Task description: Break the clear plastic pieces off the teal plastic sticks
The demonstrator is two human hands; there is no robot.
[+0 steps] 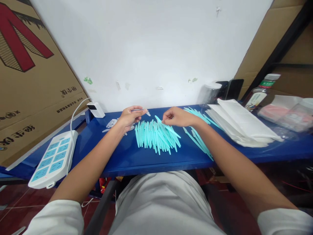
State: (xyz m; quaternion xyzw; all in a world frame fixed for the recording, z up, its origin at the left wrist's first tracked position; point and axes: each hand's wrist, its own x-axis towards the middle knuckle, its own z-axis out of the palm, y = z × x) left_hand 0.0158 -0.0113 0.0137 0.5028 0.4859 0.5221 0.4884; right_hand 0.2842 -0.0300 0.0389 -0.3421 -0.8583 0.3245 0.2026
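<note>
My left hand [132, 117] pinches a small clear plastic cap [148, 113] between thumb and fingertips. Beneath and beside that hand lie several more loose translucent caps [111, 123]. A turquoise eyebrow razor [171, 130] is held in the closed fingers of my right hand [178, 116], just above the heap. Many razors of the same kind form a fanned pile [154, 138] in the middle of the blue table, below and between my hands. To the right, past my right wrist, more turquoise razors [198, 140] lie in loose groups, partly hidden by my forearm.
A white power strip [52, 160] and a small white plugged-in device [96, 110] sit at the left. White paper sheets or bags [242, 122], a clear jar [210, 93] and a bottle [261, 91] stand at the right. The blue table [122, 161] meets a white wall behind.
</note>
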